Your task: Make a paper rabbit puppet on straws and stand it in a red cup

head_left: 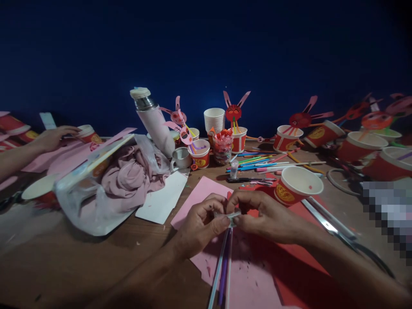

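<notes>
My left hand (206, 221) and my right hand (260, 214) meet above the pink paper (247, 262), fingers closed. Between their fingertips they pinch a small pale, translucent strip (232, 218) that looks like tape. From just below it, thin coloured sticks (222, 270), pale blue, purple and whitish, run down toward me. Their upper ends are hidden by my fingers. Red card (299, 274) lies under my right forearm, beside the pink paper. A red and white paper cup (298, 184) stands just beyond my right hand.
Scissors (325, 221) lie at right. Loose coloured sticks (257, 162), a black pen (246, 180) and rabbit-faced cups (238, 139) spread behind. A plastic bag with cloth (128, 176), a leaning thermos (154, 124) and a metal mug (180, 159) fill the left. Another person's hand (61, 136) touches a cup.
</notes>
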Action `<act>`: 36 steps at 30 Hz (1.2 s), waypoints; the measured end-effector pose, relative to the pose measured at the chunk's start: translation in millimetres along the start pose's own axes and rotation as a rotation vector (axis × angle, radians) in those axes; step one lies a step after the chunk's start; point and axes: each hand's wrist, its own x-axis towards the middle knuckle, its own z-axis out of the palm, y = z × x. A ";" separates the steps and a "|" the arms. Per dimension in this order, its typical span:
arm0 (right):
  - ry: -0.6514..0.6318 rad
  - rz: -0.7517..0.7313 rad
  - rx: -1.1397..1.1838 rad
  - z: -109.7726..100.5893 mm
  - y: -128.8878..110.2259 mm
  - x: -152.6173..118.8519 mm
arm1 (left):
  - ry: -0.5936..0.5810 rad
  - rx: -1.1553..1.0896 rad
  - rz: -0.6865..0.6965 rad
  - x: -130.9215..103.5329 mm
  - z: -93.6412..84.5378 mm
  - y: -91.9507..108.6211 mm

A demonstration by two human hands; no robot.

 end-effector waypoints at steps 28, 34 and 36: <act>-0.125 0.026 0.212 -7.3 0.9 -0.9 | -0.099 -0.242 -0.109 -1.6 -1.8 -4.1; -0.037 0.027 0.130 -2.4 5.5 -0.4 | -0.045 -0.011 -0.020 1.2 -1.7 -7.0; -0.031 0.023 0.132 -0.7 7.7 -0.2 | -0.048 0.038 -0.004 1.2 -2.2 -7.1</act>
